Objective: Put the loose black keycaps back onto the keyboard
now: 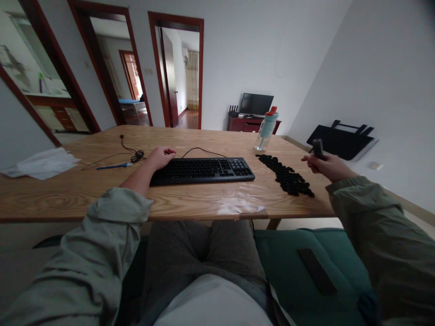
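A black keyboard (204,170) lies flat on the wooden table in front of me. My left hand (163,157) is at its far left corner with the fingers curled against it. To the right of the keyboard spreads a long patch of small black pieces (287,174) that look like loose keycaps. Raised beyond that patch, my right hand (324,166) is closed around a short, dark, blocky thing (318,148), held upright. Its exact kind is too blurred to tell.
On the wooden table (190,199) stand a clear bottle (265,131) and, to the left, a blue brush (113,166), a coiled black cable (137,156) and white tissue (42,163). A dark flat bar (316,270) lies on the green seat (282,258).
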The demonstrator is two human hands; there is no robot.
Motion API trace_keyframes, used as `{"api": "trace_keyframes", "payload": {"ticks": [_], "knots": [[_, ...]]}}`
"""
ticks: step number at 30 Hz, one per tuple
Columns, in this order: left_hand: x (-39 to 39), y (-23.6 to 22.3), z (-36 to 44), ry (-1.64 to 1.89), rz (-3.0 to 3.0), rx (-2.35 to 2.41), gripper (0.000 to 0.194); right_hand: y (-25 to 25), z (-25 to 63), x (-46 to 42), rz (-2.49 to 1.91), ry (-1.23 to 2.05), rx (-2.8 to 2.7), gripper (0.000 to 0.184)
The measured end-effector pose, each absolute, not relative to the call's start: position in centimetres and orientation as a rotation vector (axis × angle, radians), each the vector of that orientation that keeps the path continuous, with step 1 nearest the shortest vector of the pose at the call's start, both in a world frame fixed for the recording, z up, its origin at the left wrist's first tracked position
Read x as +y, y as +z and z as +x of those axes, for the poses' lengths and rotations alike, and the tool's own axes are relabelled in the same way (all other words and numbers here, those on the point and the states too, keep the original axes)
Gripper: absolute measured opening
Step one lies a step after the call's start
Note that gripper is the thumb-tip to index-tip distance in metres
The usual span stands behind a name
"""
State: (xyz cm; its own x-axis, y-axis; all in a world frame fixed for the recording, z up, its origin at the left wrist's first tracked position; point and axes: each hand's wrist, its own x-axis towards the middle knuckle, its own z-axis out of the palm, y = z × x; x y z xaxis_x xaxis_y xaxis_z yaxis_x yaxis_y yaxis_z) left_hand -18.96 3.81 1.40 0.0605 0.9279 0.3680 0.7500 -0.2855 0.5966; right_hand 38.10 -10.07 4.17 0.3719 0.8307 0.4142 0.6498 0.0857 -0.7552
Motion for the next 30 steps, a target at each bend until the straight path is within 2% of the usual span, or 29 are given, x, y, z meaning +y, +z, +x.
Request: {"api": "trace_keyframes", "payload": {"ticks": [3, 5, 6, 10, 15, 23, 30], "knots": [[4.0, 1.3, -19.1, 1.024, 2.106, 1.711, 0.026, 6.7, 32.9, -8.9, -1.425, 0.447, -1.19, 0.033], [4.0, 1.3, -19.2, 1.014, 2.115, 1.713, 0.027, 7.0, 29.5, -7.8, -1.374, 0.392, -1.246, 0.049], [4.0, 1.3, -19.3, 1.013, 2.118, 1.71, 0.027, 6.6, 28.0, -7.2, -1.353, 0.366, -1.276, 0.05], [3.7, 1.5, -19.3, 1.018, 2.116, 1.693, 0.029, 2.8, 24.2, -4.4, -1.288, 0.357, -1.313, 0.039], [3.5, 1.6, -19.0, 0.995, 2.101, 1.683, 0.027, -0.6, 24.5, -2.8, -1.346, 0.336, -1.328, 0.042], [4.8, 0.8, -19.7, 1.002, 2.132, 1.701, 0.029, -0.7, 25.0, -3.5, -1.52, 0.33, -1.419, 0.06], [4.8, 1.0, -20.1, 1.04, 2.111, 1.778, 0.03, -0.9, 24.9, -3.5, -1.594, 0.254, -1.535, 0.053]]}}
